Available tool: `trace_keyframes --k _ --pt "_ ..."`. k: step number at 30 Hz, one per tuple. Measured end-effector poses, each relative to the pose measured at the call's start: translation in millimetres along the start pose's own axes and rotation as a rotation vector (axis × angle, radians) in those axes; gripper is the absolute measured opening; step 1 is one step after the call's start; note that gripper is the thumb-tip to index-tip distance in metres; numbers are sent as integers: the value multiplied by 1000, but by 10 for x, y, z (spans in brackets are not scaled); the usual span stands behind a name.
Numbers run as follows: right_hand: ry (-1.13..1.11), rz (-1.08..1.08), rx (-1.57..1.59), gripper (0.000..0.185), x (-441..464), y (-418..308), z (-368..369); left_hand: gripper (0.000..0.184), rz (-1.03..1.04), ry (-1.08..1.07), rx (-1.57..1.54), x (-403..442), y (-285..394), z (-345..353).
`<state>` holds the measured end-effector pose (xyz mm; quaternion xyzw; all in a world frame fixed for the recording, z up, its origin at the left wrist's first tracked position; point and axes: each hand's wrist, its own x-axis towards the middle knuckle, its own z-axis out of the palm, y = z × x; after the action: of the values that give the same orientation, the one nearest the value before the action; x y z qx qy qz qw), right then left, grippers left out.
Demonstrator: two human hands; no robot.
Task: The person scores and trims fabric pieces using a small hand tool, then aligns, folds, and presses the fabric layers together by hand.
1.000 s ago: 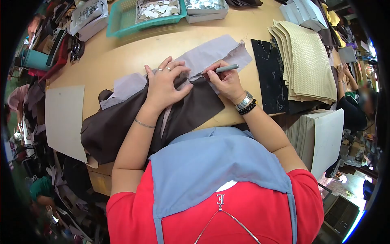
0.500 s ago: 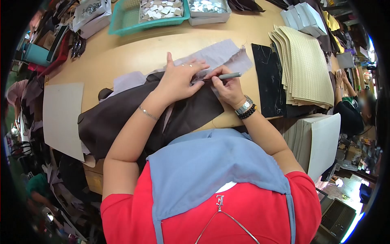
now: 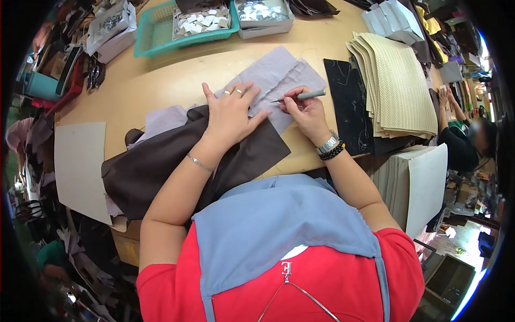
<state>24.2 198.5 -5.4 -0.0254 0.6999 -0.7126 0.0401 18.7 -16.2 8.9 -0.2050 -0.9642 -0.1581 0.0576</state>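
My left hand [image 3: 233,110] lies spread on the cloth, fingers apart, two rings showing. Under its fingertips is a light grey-lilac fabric [image 3: 279,67], and below the palm a dark brown piece of leather or cloth [image 3: 161,147] runs down to the table's front edge. In my right hand [image 3: 307,112] is a grey pen [image 3: 311,95], pinched between thumb and fingers. Its dark tip points left, over the pale fabric near my left thumb; whether it touches cannot be made out.
A black strip [image 3: 348,102] with loose threads lies right, beside stacked cream woven sheets [image 3: 394,80]. At the back stand a teal basket [image 3: 153,51] and a box of metal parts [image 3: 265,27]. White board [image 3: 80,161] lies left. A co-worker [image 3: 464,145] sits far right.
The pen has lifted slightly away from the left hand, and its tip now shows. More pale fabric is exposed between my hands, and the left fingers are more spread.
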Motion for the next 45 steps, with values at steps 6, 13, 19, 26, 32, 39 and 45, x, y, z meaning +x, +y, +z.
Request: trace_keyframes --k 6,13,19,26,32,39,45 --pt "-45 -121 -208 12 61 -99 55 64 -27 51 -20 62 -6 27" --pt "-156 -273 -417 12 107 -179 159 69 -31 43 -30 64 4 -19" --pt "-158 -301 -449 11 90 -172 157 69 -19 70 -57 66 -19 20" --pt "-100 -272 -386 13 114 -77 117 71 -44 29 -36 66 7 -23" --pt "-74 -330 -400 13 123 -61 129 70 -44 31 -35 70 2 -15" --pt "-90 -341 -418 13 135 -72 117 70 -40 45 -27 64 -1 0" --pt "-107 -300 -445 13 134 -114 114 70 -37 39 -24 66 -5 0"
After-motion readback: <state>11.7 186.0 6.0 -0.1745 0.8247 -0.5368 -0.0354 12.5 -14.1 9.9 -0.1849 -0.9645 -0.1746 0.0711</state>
